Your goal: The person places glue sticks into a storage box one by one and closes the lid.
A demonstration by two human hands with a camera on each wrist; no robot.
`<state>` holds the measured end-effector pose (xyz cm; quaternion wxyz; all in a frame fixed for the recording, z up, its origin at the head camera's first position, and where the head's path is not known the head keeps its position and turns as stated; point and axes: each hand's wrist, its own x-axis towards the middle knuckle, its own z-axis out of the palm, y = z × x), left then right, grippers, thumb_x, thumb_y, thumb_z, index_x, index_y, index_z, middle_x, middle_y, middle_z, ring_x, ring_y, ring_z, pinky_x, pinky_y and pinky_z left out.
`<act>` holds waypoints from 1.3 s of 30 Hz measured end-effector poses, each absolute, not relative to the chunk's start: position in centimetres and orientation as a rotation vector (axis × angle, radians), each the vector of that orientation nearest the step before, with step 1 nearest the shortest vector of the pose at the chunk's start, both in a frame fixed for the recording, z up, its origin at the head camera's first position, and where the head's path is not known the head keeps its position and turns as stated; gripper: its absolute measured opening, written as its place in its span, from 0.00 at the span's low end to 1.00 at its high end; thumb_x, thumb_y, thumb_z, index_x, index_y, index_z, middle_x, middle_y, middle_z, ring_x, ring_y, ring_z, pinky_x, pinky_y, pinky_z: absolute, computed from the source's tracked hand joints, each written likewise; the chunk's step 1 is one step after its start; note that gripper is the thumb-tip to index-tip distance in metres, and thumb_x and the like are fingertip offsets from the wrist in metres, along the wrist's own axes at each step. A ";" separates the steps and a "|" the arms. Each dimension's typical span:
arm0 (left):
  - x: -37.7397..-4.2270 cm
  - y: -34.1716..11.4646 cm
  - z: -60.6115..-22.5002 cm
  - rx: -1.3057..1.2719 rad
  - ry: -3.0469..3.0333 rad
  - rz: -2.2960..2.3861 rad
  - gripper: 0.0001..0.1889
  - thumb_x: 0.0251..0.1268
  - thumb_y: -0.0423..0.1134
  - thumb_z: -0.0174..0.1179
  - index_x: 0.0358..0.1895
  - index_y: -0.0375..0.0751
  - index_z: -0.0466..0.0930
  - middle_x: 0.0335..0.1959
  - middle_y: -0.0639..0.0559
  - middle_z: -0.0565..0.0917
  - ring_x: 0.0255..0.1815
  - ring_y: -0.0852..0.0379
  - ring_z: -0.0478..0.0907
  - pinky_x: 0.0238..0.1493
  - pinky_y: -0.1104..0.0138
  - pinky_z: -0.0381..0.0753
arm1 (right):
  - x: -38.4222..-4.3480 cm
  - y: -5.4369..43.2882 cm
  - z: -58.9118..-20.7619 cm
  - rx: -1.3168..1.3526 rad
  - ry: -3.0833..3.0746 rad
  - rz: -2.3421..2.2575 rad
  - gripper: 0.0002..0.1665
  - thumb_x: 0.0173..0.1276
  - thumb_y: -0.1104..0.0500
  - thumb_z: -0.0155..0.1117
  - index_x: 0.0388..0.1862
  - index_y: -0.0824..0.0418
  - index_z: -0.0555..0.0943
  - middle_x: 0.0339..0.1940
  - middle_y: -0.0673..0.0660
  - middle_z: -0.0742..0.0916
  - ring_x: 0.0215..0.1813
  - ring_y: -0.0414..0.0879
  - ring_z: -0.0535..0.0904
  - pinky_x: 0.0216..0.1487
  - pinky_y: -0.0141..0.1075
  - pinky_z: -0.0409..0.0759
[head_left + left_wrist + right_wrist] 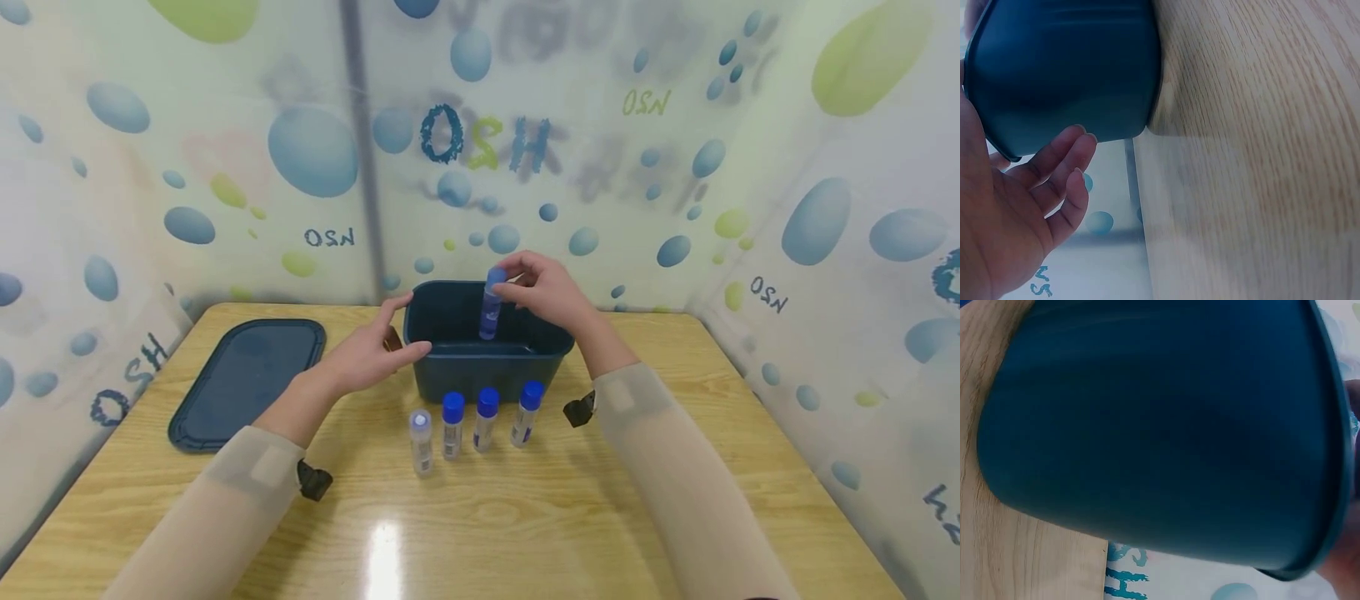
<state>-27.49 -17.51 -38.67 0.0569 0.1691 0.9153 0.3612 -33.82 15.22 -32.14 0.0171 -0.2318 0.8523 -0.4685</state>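
Observation:
A deep dark-blue plastic bin (487, 367) stands at the far side of the table. Over its opening, my right hand (551, 292) pinches a small translucent bottle (490, 312) near its blue cap; the bottle hangs nearly upright, its lower part inside the bin. My left hand (367, 354) spans the bin's left end, thumb and forefinger at the rim. In the left wrist view, its other fingers (1072, 194) curve loosely beside the bin wall (1066, 75). The right wrist view shows mostly the bin's outer wall (1160, 437), with the bottle hidden.
In front of the bin stand three blue-capped bottles (452, 425) and one pale-topped bottle (422, 442). A dark-blue lid (247, 383) lies flat on the table's left side. A patterned curtain (480, 208) hangs behind the wooden table (480, 533).

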 end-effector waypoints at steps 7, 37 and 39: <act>-27.5 -17.5 -38.6 0.512 2.779 1.085 0.52 0.79 0.69 0.61 0.92 0.59 0.39 0.43 0.45 0.88 0.36 0.52 0.84 0.42 0.58 0.83 | -34.8 14.4 -32.8 -0.760 2.628 -1.418 0.22 0.79 0.54 0.72 0.67 0.60 0.83 0.59 0.62 0.89 0.51 0.53 0.89 0.58 0.60 0.88; -27.7 -17.3 -38.7 0.517 2.767 1.103 0.52 0.79 0.68 0.61 0.92 0.59 0.38 0.42 0.44 0.87 0.38 0.51 0.82 0.42 0.58 0.82 | -36.2 12.1 -34.2 -0.827 2.551 -1.301 0.19 0.78 0.58 0.73 0.63 0.63 0.84 0.55 0.63 0.90 0.51 0.64 0.90 0.59 0.61 0.88; -27.7 -17.4 -38.8 0.519 2.768 1.103 0.52 0.79 0.68 0.60 0.92 0.59 0.38 0.41 0.45 0.87 0.37 0.51 0.82 0.42 0.58 0.81 | -36.2 11.9 -34.4 -0.837 2.539 -1.299 0.18 0.78 0.59 0.73 0.62 0.63 0.84 0.54 0.64 0.91 0.52 0.67 0.90 0.59 0.60 0.89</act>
